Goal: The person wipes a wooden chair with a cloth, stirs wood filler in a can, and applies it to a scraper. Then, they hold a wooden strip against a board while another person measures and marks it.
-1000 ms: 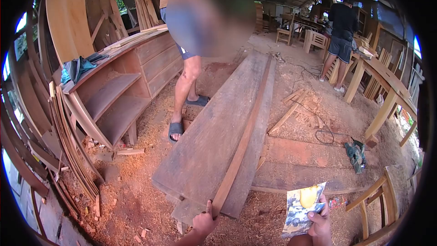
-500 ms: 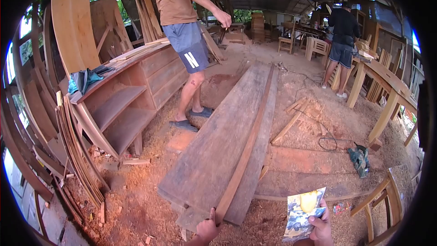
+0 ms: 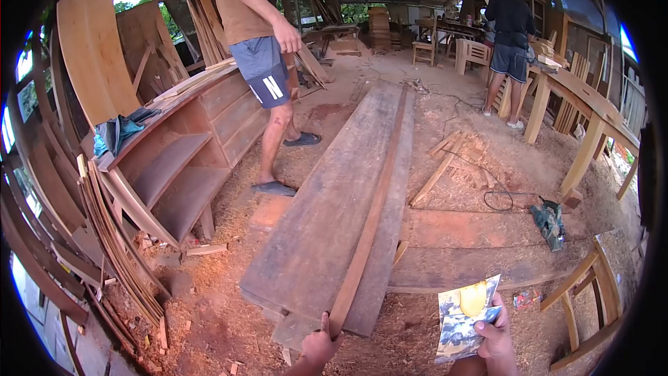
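Note:
My left hand [image 3: 320,345] is closed around the near end of a long narrow wooden strip [image 3: 370,237], one finger pointing up along its side. The strip lies lengthwise on a wide, dusty brown plank [image 3: 313,202]. To the right, my right hand [image 3: 495,334] pinches a creased printed sheet [image 3: 452,338] with blue-grey and white patterns, thumb on its front. A yellow rounded patch [image 3: 473,300] shows on the sheet's upper part.
A person [image 3: 250,35] in shorts stands left of the plank, beside a wooden shelf unit [image 3: 167,160]. A green power tool [image 3: 548,224] with a cord lies on planks at right. Thin strips [image 3: 122,237] lean at left. Another person [image 3: 511,35] stands near a table [image 3: 584,108].
The person beside the plank has shifted left, their hand lower and one foot farther back. My view has turned slightly. Both my hands keep their hold.

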Action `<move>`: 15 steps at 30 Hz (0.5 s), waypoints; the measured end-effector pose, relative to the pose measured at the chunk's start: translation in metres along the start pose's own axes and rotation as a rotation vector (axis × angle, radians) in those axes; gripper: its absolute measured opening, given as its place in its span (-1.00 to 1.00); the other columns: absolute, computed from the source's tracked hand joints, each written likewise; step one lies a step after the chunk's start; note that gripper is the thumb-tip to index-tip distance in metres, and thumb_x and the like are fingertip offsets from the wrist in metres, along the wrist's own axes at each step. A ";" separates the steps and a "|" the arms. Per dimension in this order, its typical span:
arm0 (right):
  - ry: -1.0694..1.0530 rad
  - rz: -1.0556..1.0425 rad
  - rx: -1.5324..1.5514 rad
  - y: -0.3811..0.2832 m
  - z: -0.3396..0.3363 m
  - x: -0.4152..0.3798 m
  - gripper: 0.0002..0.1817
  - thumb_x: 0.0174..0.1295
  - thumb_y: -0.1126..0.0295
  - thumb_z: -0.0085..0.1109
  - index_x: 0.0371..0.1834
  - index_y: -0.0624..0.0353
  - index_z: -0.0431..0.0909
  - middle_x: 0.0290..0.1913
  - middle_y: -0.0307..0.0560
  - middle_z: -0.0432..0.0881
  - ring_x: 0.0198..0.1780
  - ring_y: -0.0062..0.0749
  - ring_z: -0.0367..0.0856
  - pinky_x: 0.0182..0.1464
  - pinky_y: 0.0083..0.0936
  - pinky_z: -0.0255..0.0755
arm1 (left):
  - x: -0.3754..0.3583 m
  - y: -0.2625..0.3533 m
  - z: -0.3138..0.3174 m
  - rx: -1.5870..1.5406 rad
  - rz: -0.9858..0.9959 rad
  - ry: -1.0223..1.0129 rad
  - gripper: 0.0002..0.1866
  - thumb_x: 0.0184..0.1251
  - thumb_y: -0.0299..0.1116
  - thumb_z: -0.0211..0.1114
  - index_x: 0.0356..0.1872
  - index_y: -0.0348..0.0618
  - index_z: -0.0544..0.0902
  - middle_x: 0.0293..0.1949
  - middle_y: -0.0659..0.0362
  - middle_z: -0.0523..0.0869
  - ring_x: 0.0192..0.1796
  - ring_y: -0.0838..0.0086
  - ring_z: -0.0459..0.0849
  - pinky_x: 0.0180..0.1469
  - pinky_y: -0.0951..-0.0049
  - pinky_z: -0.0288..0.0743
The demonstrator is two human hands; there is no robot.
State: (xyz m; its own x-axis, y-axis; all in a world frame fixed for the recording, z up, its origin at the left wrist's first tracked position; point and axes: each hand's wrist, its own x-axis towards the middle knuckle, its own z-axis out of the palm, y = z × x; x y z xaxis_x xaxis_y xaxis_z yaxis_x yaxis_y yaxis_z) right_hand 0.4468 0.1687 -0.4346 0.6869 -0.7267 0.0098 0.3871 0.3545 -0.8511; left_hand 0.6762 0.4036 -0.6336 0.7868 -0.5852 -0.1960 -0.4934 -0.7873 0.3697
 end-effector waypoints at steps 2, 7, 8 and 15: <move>-0.011 0.005 0.005 -0.002 0.002 0.000 -0.23 -0.14 0.55 0.37 0.23 0.33 0.23 0.01 0.01 0.57 0.04 -0.30 0.57 0.14 -0.33 0.43 | 0.000 0.002 -0.004 -0.002 -0.009 -0.036 -0.04 0.12 0.12 0.22 0.43 -0.16 -0.01 -0.44 -0.13 0.69 -0.40 -0.04 0.69 -0.32 -0.01 0.57; -0.011 0.018 0.010 0.000 0.002 0.000 -0.22 -0.15 0.54 0.38 0.23 0.32 0.24 0.01 -0.01 0.57 0.04 -0.30 0.57 0.14 -0.33 0.43 | -0.001 0.000 -0.005 -0.016 0.005 -0.046 -0.02 0.12 0.11 0.22 0.44 -0.17 -0.05 -0.43 -0.14 0.69 -0.41 -0.05 0.69 -0.32 -0.03 0.57; -0.001 0.019 0.006 -0.001 0.003 -0.001 -0.22 -0.15 0.54 0.38 0.23 0.32 0.24 0.01 -0.01 0.57 0.04 -0.30 0.57 0.14 -0.34 0.43 | 0.000 0.000 -0.003 -0.012 0.006 -0.042 -0.02 0.12 0.12 0.22 0.44 -0.18 -0.05 -0.44 -0.13 0.69 -0.41 -0.05 0.69 -0.32 -0.03 0.57; -0.004 0.028 -0.008 0.001 0.004 0.001 -0.23 -0.15 0.55 0.37 0.22 0.33 0.24 0.00 -0.01 0.58 0.04 -0.31 0.57 0.15 -0.34 0.41 | -0.001 0.001 -0.002 -0.011 0.025 -0.001 -0.03 0.12 0.12 0.22 0.43 -0.21 -0.01 -0.48 -0.12 0.69 -0.42 -0.04 0.69 -0.33 -0.01 0.57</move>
State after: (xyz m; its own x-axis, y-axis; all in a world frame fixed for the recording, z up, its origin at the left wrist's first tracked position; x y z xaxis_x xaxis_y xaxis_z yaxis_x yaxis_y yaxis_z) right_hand 0.4504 0.1706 -0.4332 0.6999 -0.7142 -0.0123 0.3628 0.3702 -0.8552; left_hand 0.6754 0.4038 -0.6308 0.7741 -0.6046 -0.1879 -0.5083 -0.7704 0.3848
